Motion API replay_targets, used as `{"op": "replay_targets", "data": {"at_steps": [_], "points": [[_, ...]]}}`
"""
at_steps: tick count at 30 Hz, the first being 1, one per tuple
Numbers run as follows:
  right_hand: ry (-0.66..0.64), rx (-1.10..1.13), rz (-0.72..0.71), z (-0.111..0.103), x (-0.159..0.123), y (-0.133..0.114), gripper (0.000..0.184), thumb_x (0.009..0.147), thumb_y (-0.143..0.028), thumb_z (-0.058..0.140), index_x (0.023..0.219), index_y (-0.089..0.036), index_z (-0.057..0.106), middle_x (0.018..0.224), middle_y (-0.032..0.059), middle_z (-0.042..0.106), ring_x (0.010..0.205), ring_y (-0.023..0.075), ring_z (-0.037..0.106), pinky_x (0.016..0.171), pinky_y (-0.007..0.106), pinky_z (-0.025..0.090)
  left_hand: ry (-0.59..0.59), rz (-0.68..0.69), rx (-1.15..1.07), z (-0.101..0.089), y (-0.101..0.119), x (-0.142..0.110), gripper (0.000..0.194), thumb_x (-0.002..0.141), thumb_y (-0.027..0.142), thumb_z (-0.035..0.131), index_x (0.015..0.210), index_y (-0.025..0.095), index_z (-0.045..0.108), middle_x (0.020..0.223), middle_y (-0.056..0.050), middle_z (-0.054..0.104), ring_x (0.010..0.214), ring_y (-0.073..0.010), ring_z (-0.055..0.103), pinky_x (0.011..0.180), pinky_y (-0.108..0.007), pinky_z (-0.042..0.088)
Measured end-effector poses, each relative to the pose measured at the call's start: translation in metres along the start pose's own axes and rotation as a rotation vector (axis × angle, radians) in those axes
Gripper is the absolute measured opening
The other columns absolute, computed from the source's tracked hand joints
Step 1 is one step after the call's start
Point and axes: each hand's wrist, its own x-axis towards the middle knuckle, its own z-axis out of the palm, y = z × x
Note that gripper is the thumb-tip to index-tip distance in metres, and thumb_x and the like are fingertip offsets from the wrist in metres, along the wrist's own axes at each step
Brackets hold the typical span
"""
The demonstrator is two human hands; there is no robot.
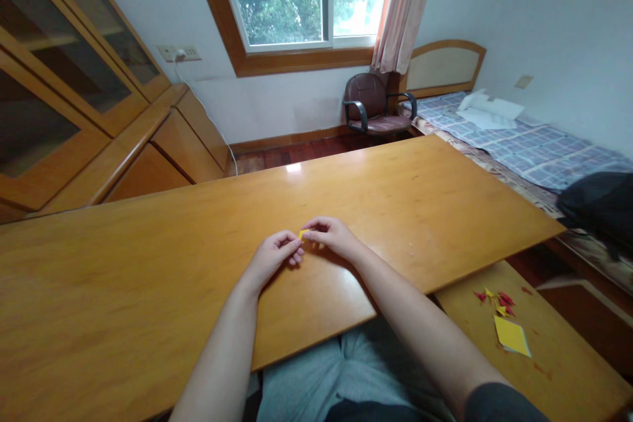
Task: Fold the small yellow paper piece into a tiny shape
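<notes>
Between my two hands is a small folded piece of yellow paper point(303, 234), just above the wooden table point(198, 264). My left hand point(277, 254) pinches it from the left with thumb and forefinger. From the right, the thumb and fingers of my right hand point(330, 236) grip its other side. My fingers cover much of the paper, so its exact folded shape is hidden.
On a lower wooden surface point(558, 336) at the right lie a stack of yellow paper squares point(512, 336) and several small red and yellow folded paper pieces point(505, 301). Beyond are a chair point(368, 102), a bed point(539, 145), a black bag point(601, 208) and a cabinet point(148, 158).
</notes>
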Motion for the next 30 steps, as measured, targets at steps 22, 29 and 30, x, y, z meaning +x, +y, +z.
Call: {"op": "replay_targets", "data": {"at_steps": [22,29,30], "points": [[-0.02,-0.075,0.003,0.0018,0.0004,-0.0037,0.028,0.079,-0.041,0.069,0.082,-0.013,0.072,0.071,0.0011,0.066,0.064,0.0112,0.054,0.06,0.023,0.04,0.084,0.054,-0.091,-0.0021,-0.0018,0.0007,0.034,0.076,0.047,0.076,0.078,0.015,0.065,0.068,-0.004,0.071,0.057,-0.0128,0.063,0.056,-0.024,0.049],[-0.024,-0.055,0.023,0.0023,0.0011,-0.0035,0.031,0.077,-0.043,0.071,0.083,-0.012,0.072,0.073,0.0015,0.067,0.064,0.0112,0.054,0.061,0.023,0.039,0.068,0.036,-0.078,0.0002,-0.0011,0.0004,0.036,0.075,0.048,0.076,0.08,0.015,0.065,0.07,-0.004,0.072,0.059,-0.013,0.064,0.058,-0.024,0.05],[-0.021,-0.052,0.029,0.0025,0.0014,-0.0033,0.032,0.077,-0.044,0.072,0.082,-0.012,0.072,0.072,0.0013,0.066,0.064,0.0111,0.054,0.061,0.023,0.039,0.066,0.035,-0.07,0.0003,-0.0013,0.0006,0.036,0.075,0.049,0.076,0.079,0.015,0.065,0.07,-0.004,0.072,0.059,-0.013,0.064,0.058,-0.024,0.05]]}}
